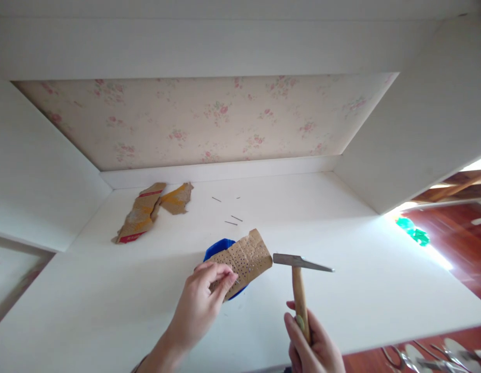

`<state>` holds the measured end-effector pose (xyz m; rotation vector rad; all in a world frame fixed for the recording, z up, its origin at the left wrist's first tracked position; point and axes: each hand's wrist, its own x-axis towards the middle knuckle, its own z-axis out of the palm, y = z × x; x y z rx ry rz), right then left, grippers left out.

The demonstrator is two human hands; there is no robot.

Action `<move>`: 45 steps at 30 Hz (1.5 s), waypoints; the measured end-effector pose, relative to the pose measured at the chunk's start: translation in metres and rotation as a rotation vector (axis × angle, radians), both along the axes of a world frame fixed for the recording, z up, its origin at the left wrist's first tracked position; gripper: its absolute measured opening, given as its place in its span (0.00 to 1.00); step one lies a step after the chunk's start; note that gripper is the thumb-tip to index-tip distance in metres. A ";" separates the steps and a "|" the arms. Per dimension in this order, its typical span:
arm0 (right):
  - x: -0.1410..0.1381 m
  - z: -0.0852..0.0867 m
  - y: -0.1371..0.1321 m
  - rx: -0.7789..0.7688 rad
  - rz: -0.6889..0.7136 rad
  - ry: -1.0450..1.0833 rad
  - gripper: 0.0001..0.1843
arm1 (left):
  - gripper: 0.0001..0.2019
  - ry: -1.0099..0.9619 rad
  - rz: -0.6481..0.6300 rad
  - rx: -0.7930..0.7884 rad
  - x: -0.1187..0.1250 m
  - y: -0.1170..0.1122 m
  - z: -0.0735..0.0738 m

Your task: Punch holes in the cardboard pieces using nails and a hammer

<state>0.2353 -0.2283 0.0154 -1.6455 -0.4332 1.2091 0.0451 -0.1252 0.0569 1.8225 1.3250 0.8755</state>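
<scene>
Holding one hammer point(299, 289), cardboard point(245, 259), four loose nails point(236, 218)

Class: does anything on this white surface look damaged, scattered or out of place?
Yes. Torn brown cardboard scraps lie ragged at the back left, thin metal nails lie loose nearby, and the brown cardboard piece in the left hand is riddled with small holes.

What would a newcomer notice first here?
The hammer held upright in the right hand, low centre-right, its head beside a hole-riddled cardboard piece pinched by the left hand over a blue container. Behind, torn cardboard scraps and loose nails lie on the white surface.
</scene>
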 end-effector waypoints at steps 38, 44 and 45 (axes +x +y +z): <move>-0.008 0.002 0.073 0.184 0.128 -0.056 0.20 | 0.07 0.118 0.003 0.152 -0.011 0.005 -0.003; -0.006 0.000 0.075 0.173 0.156 -0.074 0.19 | 0.05 0.143 0.000 0.263 -0.011 0.000 0.001; -0.006 0.001 0.075 0.173 0.158 -0.076 0.19 | 0.05 0.131 -0.018 0.296 -0.010 -0.002 0.005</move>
